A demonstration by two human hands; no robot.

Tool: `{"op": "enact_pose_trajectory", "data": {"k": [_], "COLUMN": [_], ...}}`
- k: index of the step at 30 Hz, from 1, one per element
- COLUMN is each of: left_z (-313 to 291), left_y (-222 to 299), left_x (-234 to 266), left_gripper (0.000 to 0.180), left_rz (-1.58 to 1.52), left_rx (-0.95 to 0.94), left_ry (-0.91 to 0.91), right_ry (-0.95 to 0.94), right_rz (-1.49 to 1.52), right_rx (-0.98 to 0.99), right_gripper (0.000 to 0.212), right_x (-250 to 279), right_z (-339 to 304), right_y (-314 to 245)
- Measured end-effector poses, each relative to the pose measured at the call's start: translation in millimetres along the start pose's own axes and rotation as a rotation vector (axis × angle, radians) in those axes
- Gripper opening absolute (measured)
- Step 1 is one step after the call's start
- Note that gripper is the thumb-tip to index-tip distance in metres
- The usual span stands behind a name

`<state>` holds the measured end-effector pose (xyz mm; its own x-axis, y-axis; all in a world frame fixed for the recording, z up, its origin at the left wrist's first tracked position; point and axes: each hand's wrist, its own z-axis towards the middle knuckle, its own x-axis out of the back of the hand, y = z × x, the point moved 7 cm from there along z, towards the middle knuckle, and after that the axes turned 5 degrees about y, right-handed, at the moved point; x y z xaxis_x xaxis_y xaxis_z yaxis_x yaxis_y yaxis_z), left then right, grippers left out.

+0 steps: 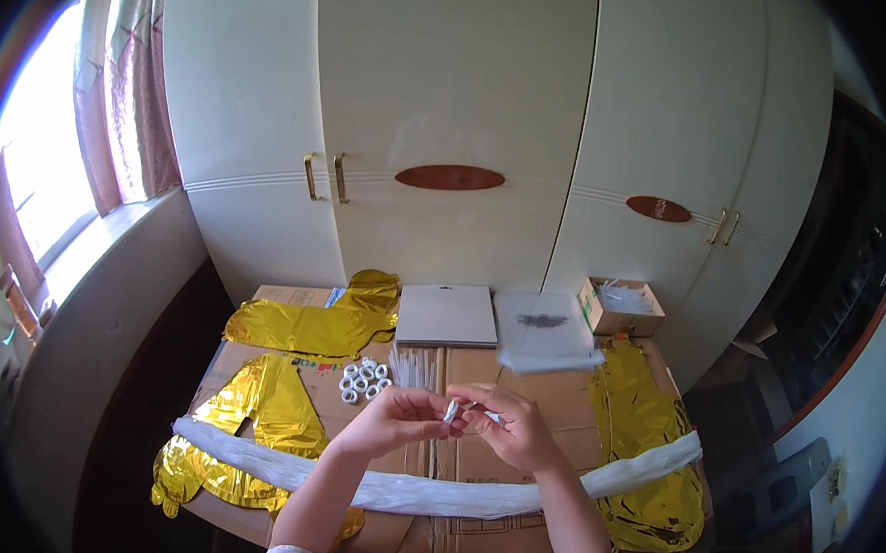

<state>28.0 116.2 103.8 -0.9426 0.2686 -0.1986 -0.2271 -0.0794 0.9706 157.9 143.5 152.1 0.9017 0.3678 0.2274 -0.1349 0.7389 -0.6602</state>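
hands (400, 420) (512, 430) pinch a small white ring (450, 412) above flat brown cardboard (568, 415)

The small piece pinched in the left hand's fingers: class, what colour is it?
White; the small piece shows best in the head view.

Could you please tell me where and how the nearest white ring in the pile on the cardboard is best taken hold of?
Probably by the outer rim of that nearest white ring, pinched between thumb and finger from the near-left side. It lies at the pile's near-left edge, its rim facing outward there, while other rings crowd its far side.
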Motion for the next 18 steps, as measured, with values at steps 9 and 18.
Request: {"op": "enact_pose_trajectory", "data": {"k": [9, 18], "left_z": [-1.2, -14.6], "left_y": [-1.2, 35.1], "left_x": [11.2, 40.3], "left_gripper": [0.01, 0.013], "left_rz": [0.008, 0.226], "left_rx": [0.052, -0.073], "left_ry": [-0.001, 0.276], "right_ry": [-0.022, 0.075], "right_rz": [0.248, 0.493], "right_rx": [-0.308, -0.559], "right_gripper": [0.007, 0.009], "right_x": [-25.3, -51.9], "right_z": [-16.6, -20.5], "right_y": [30.1, 59.8]}}
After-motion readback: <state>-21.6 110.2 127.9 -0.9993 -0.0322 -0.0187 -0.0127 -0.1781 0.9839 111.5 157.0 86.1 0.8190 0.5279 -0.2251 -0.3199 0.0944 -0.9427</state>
